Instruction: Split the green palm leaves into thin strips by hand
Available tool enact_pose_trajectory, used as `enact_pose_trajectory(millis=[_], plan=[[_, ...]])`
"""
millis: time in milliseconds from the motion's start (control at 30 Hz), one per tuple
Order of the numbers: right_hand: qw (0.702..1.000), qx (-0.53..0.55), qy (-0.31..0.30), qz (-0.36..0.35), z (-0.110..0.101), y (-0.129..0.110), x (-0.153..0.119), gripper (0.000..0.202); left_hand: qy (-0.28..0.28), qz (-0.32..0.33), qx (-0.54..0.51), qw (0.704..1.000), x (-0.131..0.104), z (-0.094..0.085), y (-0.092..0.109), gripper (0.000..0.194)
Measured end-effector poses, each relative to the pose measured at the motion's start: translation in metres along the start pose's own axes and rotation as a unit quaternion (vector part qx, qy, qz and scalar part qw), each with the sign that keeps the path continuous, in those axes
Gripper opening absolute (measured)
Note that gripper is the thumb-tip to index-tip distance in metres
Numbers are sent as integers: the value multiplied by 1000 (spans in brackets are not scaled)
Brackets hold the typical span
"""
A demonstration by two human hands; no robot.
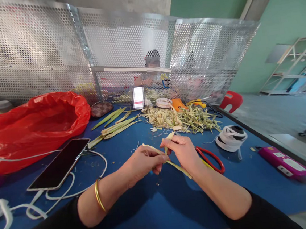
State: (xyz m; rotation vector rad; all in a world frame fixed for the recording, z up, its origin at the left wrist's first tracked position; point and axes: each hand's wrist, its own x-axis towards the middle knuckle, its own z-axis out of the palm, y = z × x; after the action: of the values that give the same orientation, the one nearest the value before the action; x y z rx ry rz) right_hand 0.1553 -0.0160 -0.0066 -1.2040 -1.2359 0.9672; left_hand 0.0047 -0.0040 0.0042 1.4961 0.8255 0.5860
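Close together over the middle of the blue table, both of my hands pinch a pale yellow-green leaf strip point(179, 168). My left hand point(147, 159) grips it between thumb and fingers, a gold bangle on the wrist. Beside it, my right hand point(183, 150) holds a folded or crossing piece of the strip upright; whether this is one strip or two I cannot tell. One end slants down under my right wrist. Just right of that wrist lies a red loop handle point(215, 162) with a yellow part, partly hidden by my forearm. Long green leaf stalks point(116, 127) lie beyond my left hand.
A heap of leaf scraps point(181, 119) lies ahead. White tape on a spool point(231, 138) and a magenta packet point(285, 162) are right. Left are a red plastic bag point(34, 130), a phone point(60, 164) and white cables. A perforated metal screen point(128, 33) stands behind, a person beyond it.
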Motion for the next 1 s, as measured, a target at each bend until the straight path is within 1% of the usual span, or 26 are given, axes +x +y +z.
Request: enact_pose_trajectory(millis=[67, 200, 300, 367, 433, 500, 567, 600, 667, 767, 867, 933, 1000], plan=[[1000, -19, -2, -5, -1, 0, 1, 24, 13, -14, -2, 1000, 0, 1, 1, 27], [999, -39, -13, -19, -6, -4, 7, 31, 57, -52, -57, 995, -1, 1, 3, 27], [999, -27, -23, -38, -11, -10, 8, 29, 60, -63, -84, 993, -2, 0, 4, 27], [998, -24, -54, -30, -11, -13, 7, 21, 64, -67, -69, 993, -2, 1, 5, 26], [995, -32, -97, 0, -9, -15, 3, 14, 63, -65, -34, 995, -3, 4, 5, 22], [991, -36, -125, 30, -6, -15, -1, 14, 58, -62, 4, 996, -4, 7, 5, 19], [989, -40, -135, 37, -2, -13, -3, 13, 58, -62, 35, 996, -5, 10, 4, 19], [991, -40, -128, 29, -1, -12, -4, 13, 59, -64, 44, 995, -5, 10, 4, 19], [995, -38, -93, -6, 1, -11, -5, 13, 57, -64, 48, 995, -5, 10, 3, 21], [997, -23, -44, -51, 2, -8, -6, 14, 30, -52, 41, 997, -5, 8, 2, 22], [996, -15, -42, -71, 4, -5, -9, 12, 3, -44, 38, 998, -6, 7, 3, 24], [995, -14, -44, -87, 6, -5, -11, 12, -10, -53, 38, 998, -6, 7, 4, 28], [996, -7, -34, -88, 7, -6, -12, 14, -18, -64, 26, 997, -7, 8, 6, 27]])
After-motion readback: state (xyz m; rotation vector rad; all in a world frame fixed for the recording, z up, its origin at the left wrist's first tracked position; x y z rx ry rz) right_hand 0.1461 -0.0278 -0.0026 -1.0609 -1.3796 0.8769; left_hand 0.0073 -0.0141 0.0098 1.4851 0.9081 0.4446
